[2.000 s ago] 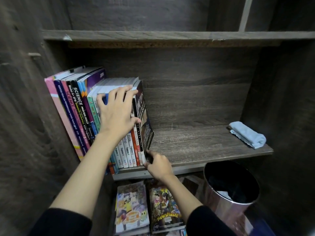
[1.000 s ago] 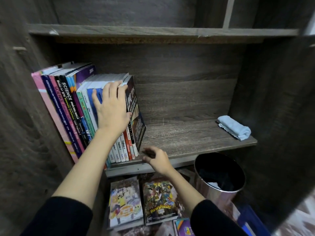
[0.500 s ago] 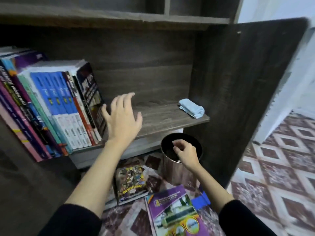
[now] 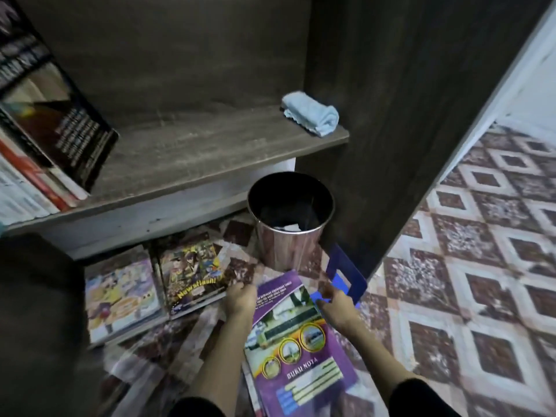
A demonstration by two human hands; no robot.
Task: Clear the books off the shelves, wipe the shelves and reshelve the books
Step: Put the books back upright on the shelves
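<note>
Books [image 4: 45,130] lean at shelf [image 4: 210,152] L end. L hand [image 4: 240,296] grips top-left edge of purple book [image 4: 294,341] on floor. R hand [image 4: 334,302] curled w/ fingers by blue folder [image 4: 346,272]; can't tell what it pinches.

The one head-worn camera looks forward and steeply down from close above the person's forearms [image 4: 216,356], facing the bookcase's lower right corner, so that the shelf [image 4: 210,152] crosses the upper frame and the tiled floor [image 4: 481,266] (bowed by the wide lens) fills the bottom and right.
</note>
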